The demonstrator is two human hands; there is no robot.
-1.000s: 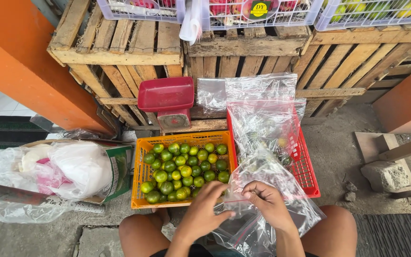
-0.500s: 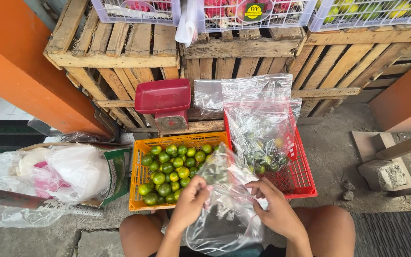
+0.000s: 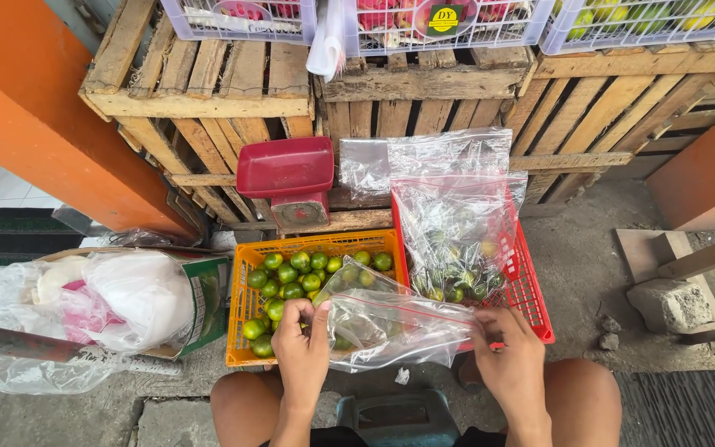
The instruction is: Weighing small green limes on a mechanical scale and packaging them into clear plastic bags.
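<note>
Left hand [image 3: 302, 352]: fingers curled, pinching the left edge of a clear plastic bag [image 3: 391, 319]. Right hand [image 3: 509, 358]: closed on the bag's right edge. Bag is stretched flat between the two hands, above the knees, its upper part lying over the near corner of the orange basket [image 3: 246, 352]. A red line runs along the bag; whether its mouth is open is hard to tell through the glare.

Orange basket sits on the ground and holds green limes [image 3: 291, 277], loosely piled. Just to its right, touching, a red basket [image 3: 531, 298] holds a second clear bag [image 3: 457, 240] standing upright with limes at its bottom. Behind the baskets: a red scale [image 3: 287, 178] against stacked wooden crates [image 3: 200, 91]. To the left, a cardboard box [image 3: 208, 290] stuffed with white plastic bags [image 3: 126, 294].
</note>
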